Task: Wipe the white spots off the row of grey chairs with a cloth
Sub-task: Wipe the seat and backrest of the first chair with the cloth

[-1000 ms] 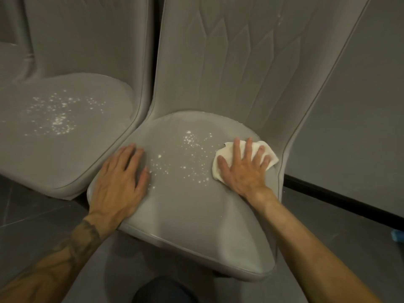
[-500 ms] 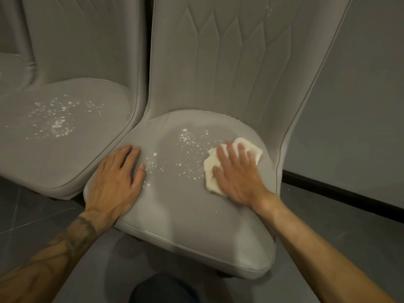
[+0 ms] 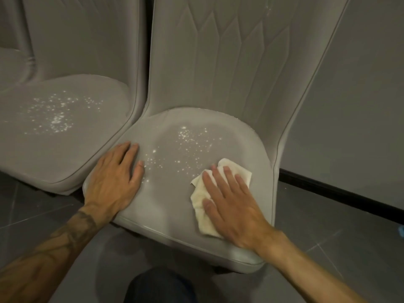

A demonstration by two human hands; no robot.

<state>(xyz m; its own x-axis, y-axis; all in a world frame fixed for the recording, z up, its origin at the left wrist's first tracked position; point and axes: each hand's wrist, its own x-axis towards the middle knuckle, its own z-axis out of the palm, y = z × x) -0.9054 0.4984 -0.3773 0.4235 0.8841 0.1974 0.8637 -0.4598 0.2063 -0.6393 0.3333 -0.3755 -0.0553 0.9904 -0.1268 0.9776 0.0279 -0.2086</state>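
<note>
Two grey padded chairs stand side by side. The right chair's seat (image 3: 166, 206) carries a scatter of white spots (image 3: 185, 145) across its middle. My right hand (image 3: 231, 204) lies flat on a white cloth (image 3: 199, 200) and presses it onto the front right of that seat. The cloth shows at the fingertips and to the left of the palm. My left hand (image 3: 113, 178) rests flat with spread fingers on the seat's front left edge, holding nothing. The left chair's seat (image 3: 72, 154) has its own patch of white spots (image 3: 56, 117).
A grey wall (image 3: 354, 106) with a dark skirting strip (image 3: 341, 197) runs to the right of the chairs. Dark grey floor tiles (image 3: 317, 226) lie below. My dark-clad knee (image 3: 159, 287) shows at the bottom edge. A third chair's edge (image 3: 11, 64) is at far left.
My right hand has dragged the cloth from the seat's back right toward the front edge. The left hand has stayed flat on the seat's left side.
</note>
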